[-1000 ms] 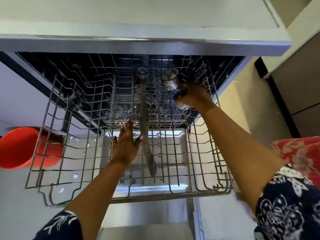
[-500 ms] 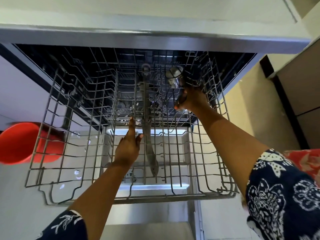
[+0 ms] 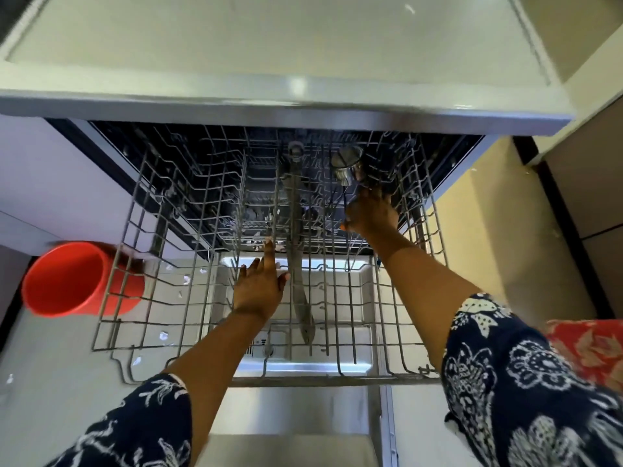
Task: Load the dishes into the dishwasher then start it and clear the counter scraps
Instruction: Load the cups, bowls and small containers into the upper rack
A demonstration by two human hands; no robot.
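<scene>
The dishwasher's wire upper rack (image 3: 141,298) is pulled out below me. A steel cup (image 3: 347,163) lies tilted among the tines at the back right. My right hand (image 3: 371,215) reaches just in front of that cup, its fingers curled in among the wires and something dark; what they grip is hidden. Near the rack's middle, my left hand (image 3: 258,288) rests flat on the tines with fingers spread, holding nothing. A red plastic cup (image 3: 70,281) lies on its side at the rack's left wall, mouth toward me.
A grey spray arm (image 3: 298,271) runs under the rack's centre. The open steel door (image 3: 303,365) lies beneath. The counter edge (image 3: 269,109) overhangs the dishwasher opening. A tan floor (image 3: 488,237) and dark cabinet fronts (image 3: 586,203) are to the right.
My right hand has shifted slightly within the back right of the rack, beside the steel cup. My left hand stays on the tines with fingers pointing forward.
</scene>
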